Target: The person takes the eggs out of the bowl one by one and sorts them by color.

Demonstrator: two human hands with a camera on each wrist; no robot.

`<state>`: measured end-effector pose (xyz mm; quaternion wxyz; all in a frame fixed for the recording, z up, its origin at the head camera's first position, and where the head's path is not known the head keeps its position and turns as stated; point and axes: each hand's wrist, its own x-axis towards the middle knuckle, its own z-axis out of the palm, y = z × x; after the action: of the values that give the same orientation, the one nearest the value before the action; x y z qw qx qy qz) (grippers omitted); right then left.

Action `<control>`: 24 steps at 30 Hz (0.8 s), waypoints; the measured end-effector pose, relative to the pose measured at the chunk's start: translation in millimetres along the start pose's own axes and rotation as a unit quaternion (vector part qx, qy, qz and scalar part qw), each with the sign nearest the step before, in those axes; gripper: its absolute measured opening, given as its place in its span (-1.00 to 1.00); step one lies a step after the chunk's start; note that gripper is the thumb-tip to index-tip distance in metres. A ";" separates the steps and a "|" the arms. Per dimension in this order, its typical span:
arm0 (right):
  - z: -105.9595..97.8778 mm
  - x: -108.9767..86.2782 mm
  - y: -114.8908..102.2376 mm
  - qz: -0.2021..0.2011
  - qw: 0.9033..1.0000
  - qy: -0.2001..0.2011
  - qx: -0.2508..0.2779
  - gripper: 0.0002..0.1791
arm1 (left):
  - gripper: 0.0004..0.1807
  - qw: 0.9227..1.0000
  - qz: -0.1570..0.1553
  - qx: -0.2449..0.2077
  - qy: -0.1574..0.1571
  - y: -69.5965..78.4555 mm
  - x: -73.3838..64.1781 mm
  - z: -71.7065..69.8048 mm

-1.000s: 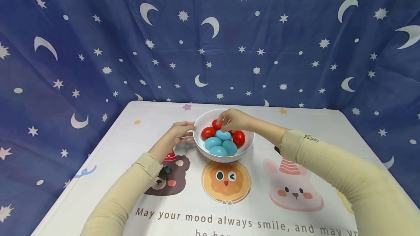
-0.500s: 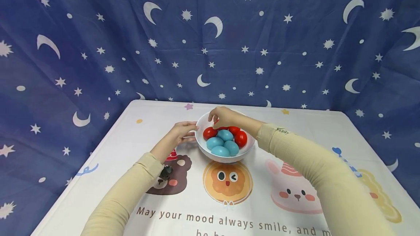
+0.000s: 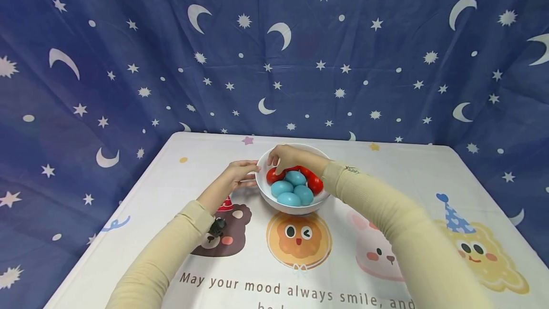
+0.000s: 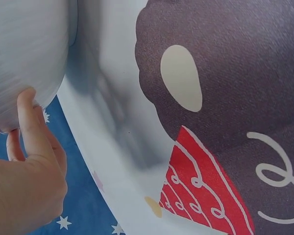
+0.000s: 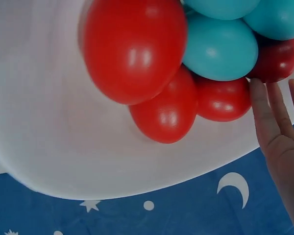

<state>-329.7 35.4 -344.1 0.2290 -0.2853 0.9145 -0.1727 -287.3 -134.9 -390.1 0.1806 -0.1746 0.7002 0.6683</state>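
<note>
A white bowl [image 3: 262,193] holds several glossy red and light-blue eggs. My left hand [image 3: 238,173] grips the bowl's left side; in the left wrist view its fingers [image 4: 33,122] lie against the outer wall and the rim. Over the back left of the bowl reaches my right hand [image 3: 285,156], fingers pointing down around the leftmost red egg [image 3: 272,176]. In the right wrist view, this hand's nearly straight fingertips come right up to a dark red egg [image 5: 279,61]. Light-blue eggs [image 3: 289,199] lie at the bowl's front, with another red egg [image 3: 315,183] at the right.
The bowl stands on a white tablecloth [image 3: 206,156] printed with cartoon faces and lettering. Behind the table hangs a dark blue curtain [image 3: 309,108] with moons and stars. A small black object [image 3: 218,226] sits beneath the left wrist.
My right hand has moved left within the bowl, from the back red eggs to the leftmost red egg, and has lowered. The left hand stays at the rim.
</note>
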 end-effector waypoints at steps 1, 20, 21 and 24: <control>0.5 0.5 -1.3 0.002 1.000 -0.003 -0.002 -0.64 | -0.50 1.000 0.002 0.000 -0.001 0.3 -0.3 -0.2; 11.1 4.8 -4.7 -0.032 0.995 -0.018 -0.095 -0.71 | -0.51 1.000 0.001 -0.006 -0.006 -0.4 -1.5 -0.8; 10.5 4.8 -4.8 -0.033 0.995 -0.016 -0.097 -0.71 | -0.51 1.000 0.002 -0.006 -0.007 -0.4 -1.3 -0.8; 8.0 3.9 -4.9 -0.031 0.995 -0.009 -0.092 -0.69 | -0.51 1.000 0.003 -0.004 -0.005 -0.6 -1.6 -0.8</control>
<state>-326.2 27.7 -349.9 0.2050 -0.3347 0.9151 -0.0922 -285.6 -135.7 -389.8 0.1816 -0.1699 0.6973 0.6722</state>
